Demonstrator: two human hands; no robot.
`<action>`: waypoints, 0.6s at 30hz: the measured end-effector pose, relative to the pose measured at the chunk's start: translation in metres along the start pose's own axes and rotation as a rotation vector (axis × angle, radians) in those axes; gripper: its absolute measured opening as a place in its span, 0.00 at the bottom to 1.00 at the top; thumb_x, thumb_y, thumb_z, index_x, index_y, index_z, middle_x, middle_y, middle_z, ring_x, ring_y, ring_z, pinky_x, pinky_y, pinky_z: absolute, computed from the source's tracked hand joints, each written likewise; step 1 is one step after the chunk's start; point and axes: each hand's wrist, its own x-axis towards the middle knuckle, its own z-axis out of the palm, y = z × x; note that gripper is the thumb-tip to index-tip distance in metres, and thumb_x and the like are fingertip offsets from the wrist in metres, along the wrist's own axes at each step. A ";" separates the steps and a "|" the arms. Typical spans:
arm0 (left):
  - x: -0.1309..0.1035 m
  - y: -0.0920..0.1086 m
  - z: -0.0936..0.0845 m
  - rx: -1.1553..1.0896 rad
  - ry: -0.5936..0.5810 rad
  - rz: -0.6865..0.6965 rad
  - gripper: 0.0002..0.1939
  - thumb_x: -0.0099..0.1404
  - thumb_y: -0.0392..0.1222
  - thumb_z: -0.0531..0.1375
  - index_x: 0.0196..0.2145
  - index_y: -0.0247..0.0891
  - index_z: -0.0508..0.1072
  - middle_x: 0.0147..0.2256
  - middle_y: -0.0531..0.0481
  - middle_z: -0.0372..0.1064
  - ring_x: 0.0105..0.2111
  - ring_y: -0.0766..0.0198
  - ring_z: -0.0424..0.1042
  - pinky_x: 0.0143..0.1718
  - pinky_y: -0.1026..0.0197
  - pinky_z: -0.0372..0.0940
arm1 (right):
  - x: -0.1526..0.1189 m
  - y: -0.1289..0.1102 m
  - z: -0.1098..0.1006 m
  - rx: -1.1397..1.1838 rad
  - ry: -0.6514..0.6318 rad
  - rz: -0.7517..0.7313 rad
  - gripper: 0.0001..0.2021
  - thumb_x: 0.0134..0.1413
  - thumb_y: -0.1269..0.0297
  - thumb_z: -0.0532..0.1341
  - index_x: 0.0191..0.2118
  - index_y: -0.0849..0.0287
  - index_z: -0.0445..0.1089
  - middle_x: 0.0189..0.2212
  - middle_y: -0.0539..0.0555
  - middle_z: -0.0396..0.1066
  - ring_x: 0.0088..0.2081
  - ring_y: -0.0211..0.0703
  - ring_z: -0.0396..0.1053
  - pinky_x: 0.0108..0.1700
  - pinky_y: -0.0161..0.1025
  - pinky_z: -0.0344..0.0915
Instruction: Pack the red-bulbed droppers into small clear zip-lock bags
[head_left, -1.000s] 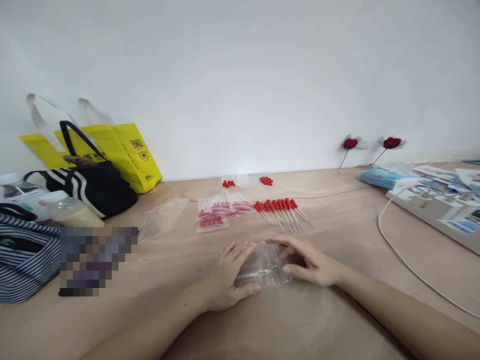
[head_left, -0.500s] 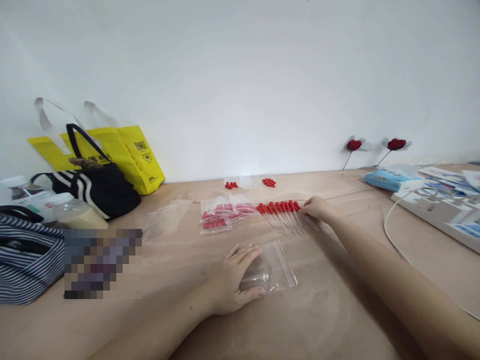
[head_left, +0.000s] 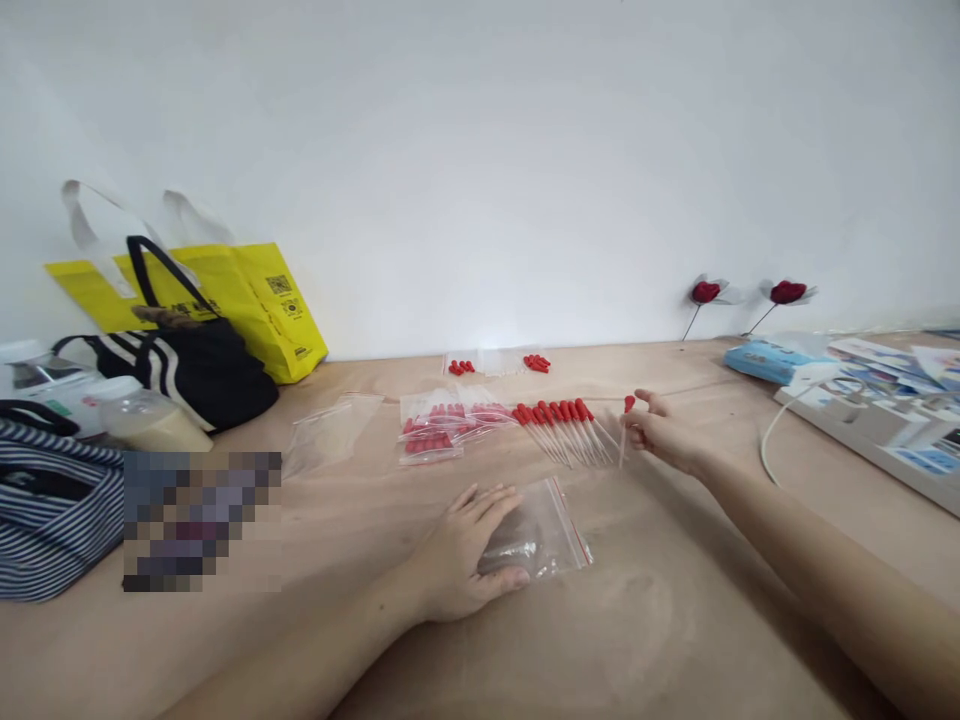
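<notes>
My left hand [head_left: 461, 560] lies flat on a clear zip bag [head_left: 551, 535] with a red seal strip, thumb pressed on its left part. My right hand [head_left: 664, 432] is lifted just right of a row of red-capped glass droppers [head_left: 566, 428] and pinches one dropper [head_left: 624, 432] upright, red bulb on top. Behind the row lie several small bags filled with red-capped droppers [head_left: 435, 432]. An empty clear bag [head_left: 330, 432] rests farther left.
Loose red caps [head_left: 534, 362] and clear tubes lie by the wall. A yellow bag [head_left: 240, 305], a black striped bag [head_left: 191, 370] and a striped pouch [head_left: 52, 525] crowd the left. A white cable [head_left: 772, 430], blue packet [head_left: 765, 357] and printed boxes sit right.
My right hand left the zip bag, reached to the right end of the dropper row, and now holds one dropper lifted off the table. My left hand stayed on the bag.
</notes>
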 end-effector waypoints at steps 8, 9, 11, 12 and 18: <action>0.001 0.000 0.001 0.001 0.013 -0.001 0.33 0.58 0.55 0.54 0.57 0.42 0.50 0.57 0.45 0.50 0.57 0.53 0.50 0.58 0.45 0.41 | -0.071 0.018 0.043 0.146 -0.026 -0.149 0.29 0.45 0.52 0.57 0.50 0.54 0.44 0.24 0.44 0.58 0.20 0.34 0.61 0.23 0.36 0.63; 0.001 0.000 0.000 0.002 0.009 -0.003 0.33 0.59 0.55 0.54 0.57 0.41 0.49 0.57 0.44 0.50 0.57 0.53 0.49 0.58 0.45 0.41 | -0.073 0.019 0.045 0.141 -0.031 -0.174 0.28 0.45 0.52 0.58 0.49 0.54 0.45 0.25 0.44 0.58 0.20 0.34 0.61 0.24 0.36 0.63; 0.001 0.001 0.000 0.005 -0.002 -0.008 0.33 0.59 0.56 0.54 0.57 0.40 0.49 0.58 0.44 0.50 0.57 0.54 0.49 0.58 0.45 0.41 | -0.075 0.019 0.046 0.116 -0.027 -0.217 0.27 0.46 0.51 0.57 0.49 0.54 0.46 0.26 0.45 0.57 0.21 0.33 0.61 0.24 0.36 0.63; 0.001 0.001 -0.001 0.006 -0.006 -0.009 0.33 0.59 0.56 0.54 0.57 0.40 0.49 0.58 0.44 0.50 0.57 0.54 0.49 0.58 0.45 0.41 | -0.074 0.019 0.045 0.102 -0.021 -0.232 0.27 0.46 0.51 0.57 0.49 0.54 0.46 0.26 0.45 0.57 0.21 0.33 0.61 0.24 0.36 0.63; 0.001 0.002 -0.001 -0.001 0.003 -0.011 0.33 0.58 0.54 0.55 0.57 0.40 0.49 0.57 0.45 0.51 0.57 0.52 0.49 0.58 0.45 0.41 | -0.079 0.015 0.044 0.139 -0.038 -0.181 0.28 0.45 0.48 0.58 0.48 0.54 0.46 0.27 0.46 0.60 0.22 0.35 0.63 0.26 0.37 0.64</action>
